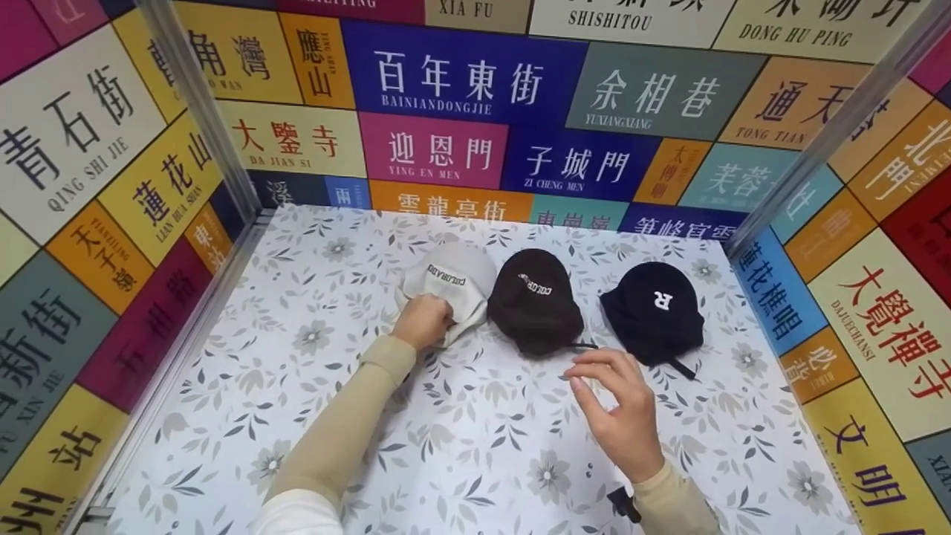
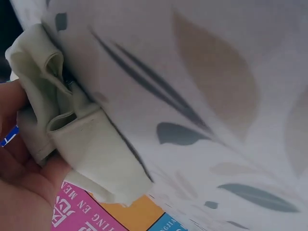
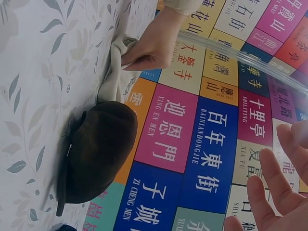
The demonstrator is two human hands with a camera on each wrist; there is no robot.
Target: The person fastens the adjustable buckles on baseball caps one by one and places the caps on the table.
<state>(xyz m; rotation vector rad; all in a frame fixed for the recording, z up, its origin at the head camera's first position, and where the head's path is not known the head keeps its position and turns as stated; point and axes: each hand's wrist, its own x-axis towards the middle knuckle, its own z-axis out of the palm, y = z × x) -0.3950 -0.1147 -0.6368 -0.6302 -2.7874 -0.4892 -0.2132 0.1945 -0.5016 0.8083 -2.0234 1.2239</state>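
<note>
A cream baseball cap [image 1: 461,264] lettered COLORADO sits leftmost of three caps on the table, and my left hand [image 1: 425,321] pinches its near edge. Close up in the left wrist view, the folded cream fabric [image 2: 98,154] lies between the thumb and fingers. Beside it stands a dark brown cap [image 1: 536,301], also with lettering and a loose strap at its near side. My right hand [image 1: 622,409] hovers nearer to me than the brown cap, fingers apart and bent a little, holding nothing. In the right wrist view its fingers [image 3: 269,192] are spread.
At the right rests a black cap [image 1: 654,308] with a white R and a strap pointing toward me. A white flowered cloth [image 1: 475,446] covers the table. Panels of coloured signs [image 1: 461,74] wall the back and both sides, with metal posts [image 1: 810,134] at the corners.
</note>
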